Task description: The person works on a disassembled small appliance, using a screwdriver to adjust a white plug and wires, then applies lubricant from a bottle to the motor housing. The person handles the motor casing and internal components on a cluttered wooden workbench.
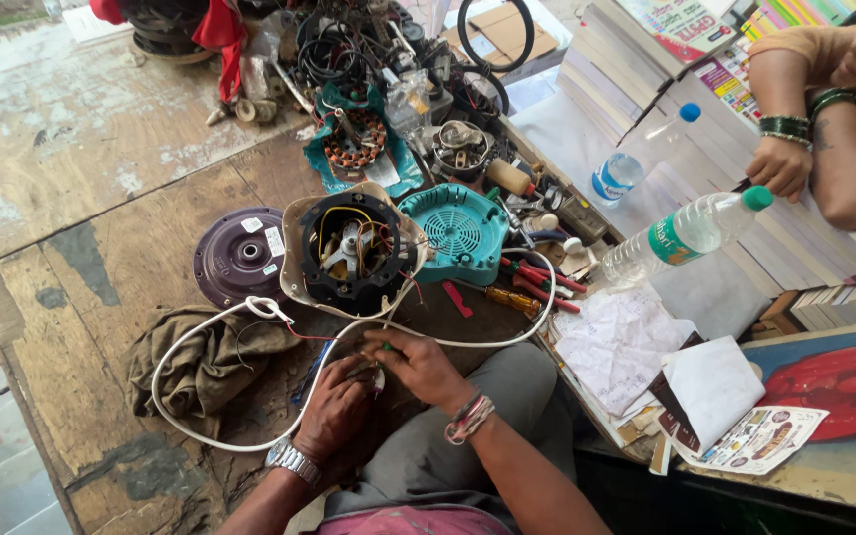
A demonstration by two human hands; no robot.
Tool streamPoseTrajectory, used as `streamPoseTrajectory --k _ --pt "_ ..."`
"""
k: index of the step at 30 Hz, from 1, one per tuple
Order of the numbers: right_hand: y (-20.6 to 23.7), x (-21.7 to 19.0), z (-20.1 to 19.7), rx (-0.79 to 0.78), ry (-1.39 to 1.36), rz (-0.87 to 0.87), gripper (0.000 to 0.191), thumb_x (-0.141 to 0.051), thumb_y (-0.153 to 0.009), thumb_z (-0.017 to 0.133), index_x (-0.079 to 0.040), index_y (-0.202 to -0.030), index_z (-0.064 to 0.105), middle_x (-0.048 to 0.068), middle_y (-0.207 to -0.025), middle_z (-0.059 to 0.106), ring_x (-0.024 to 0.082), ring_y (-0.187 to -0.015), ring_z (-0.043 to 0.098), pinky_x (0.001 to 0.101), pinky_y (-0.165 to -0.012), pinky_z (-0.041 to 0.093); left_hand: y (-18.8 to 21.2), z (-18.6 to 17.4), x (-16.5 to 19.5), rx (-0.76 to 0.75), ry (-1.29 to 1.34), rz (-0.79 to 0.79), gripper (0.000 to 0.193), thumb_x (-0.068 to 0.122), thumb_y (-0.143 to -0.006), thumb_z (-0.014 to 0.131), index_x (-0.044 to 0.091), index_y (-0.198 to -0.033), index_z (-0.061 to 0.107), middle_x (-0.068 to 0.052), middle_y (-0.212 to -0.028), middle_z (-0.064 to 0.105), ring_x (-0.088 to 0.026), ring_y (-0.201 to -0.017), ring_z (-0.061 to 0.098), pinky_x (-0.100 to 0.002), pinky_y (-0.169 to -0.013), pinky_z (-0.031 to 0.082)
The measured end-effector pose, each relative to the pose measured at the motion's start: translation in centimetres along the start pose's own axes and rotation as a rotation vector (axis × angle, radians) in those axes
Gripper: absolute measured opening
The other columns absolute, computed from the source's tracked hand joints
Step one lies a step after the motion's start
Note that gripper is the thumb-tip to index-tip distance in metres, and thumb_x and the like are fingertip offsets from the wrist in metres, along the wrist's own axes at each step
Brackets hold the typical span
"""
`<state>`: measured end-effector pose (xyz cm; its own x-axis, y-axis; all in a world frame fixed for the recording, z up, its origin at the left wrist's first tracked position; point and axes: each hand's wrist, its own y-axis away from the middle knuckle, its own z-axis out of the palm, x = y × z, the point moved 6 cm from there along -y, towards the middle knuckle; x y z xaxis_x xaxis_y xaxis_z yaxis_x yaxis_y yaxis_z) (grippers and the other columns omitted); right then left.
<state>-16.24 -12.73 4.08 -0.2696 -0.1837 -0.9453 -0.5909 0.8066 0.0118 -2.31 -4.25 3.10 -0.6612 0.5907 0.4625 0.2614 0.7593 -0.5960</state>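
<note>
My left hand (334,411), with a metal wristwatch, and my right hand (420,367), with thread bands at the wrist, meet above my lap at the bench edge. Together they pinch the thin wire ends (374,372) where the white cable (190,342) finishes. Whether the right fingers also hold a small green-tipped tool I cannot tell. The cable loops wide across the bench and back toward an opened cream appliance housing (294,258) with a black motor (354,253) and coloured leads inside, just beyond my hands.
A teal grille cover (453,230), a purple round disc (240,258) and a brown rag (205,362) lie around the housing. Red-handled screwdrivers (537,282), papers (616,342), two plastic bottles (681,236) and a parts heap (369,69) crowd the right and back. Another person's arm (824,149) rests top right.
</note>
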Motion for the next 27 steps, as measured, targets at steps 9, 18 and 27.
streamPoseTrajectory --k 9,18,27 --pt "-0.4 -0.3 0.6 0.046 -0.092 -0.119 0.043 -0.015 -0.101 0.062 -0.008 -0.143 0.055 0.013 -0.121 0.073 0.025 -0.108 0.073 0.035 -0.09 0.058 -0.1 0.0 0.0 -0.002 0.018 -0.001 0.014 0.005 -0.079 0.073 0.005 -0.09 0.065 -0.013 -0.108 0.074 -0.033 -0.123 0.062 -0.046 -0.101 0.049" --pt "-0.5 0.0 0.4 -0.023 -0.184 -0.149 0.037 -0.019 -0.102 0.063 -0.01 -0.139 0.061 0.014 -0.128 0.069 0.026 -0.114 0.069 0.0346 -0.096 0.055 -0.2 0.1 0.0 -0.018 0.005 -0.011 0.018 0.004 -0.078 0.072 0.003 -0.095 0.067 -0.013 -0.105 0.074 -0.034 -0.122 0.062 -0.046 -0.101 0.048" --pt "-0.3 0.3 0.4 0.107 0.104 -0.011 0.043 -0.015 -0.098 0.065 -0.01 -0.14 0.056 0.004 -0.122 0.072 0.019 -0.096 0.07 0.0328 -0.085 0.056 -0.2 0.3 -0.1 -0.04 -0.009 -0.025 0.016 0.006 -0.08 0.072 0.004 -0.095 0.067 -0.011 -0.105 0.074 -0.033 -0.125 0.061 -0.046 -0.104 0.048"
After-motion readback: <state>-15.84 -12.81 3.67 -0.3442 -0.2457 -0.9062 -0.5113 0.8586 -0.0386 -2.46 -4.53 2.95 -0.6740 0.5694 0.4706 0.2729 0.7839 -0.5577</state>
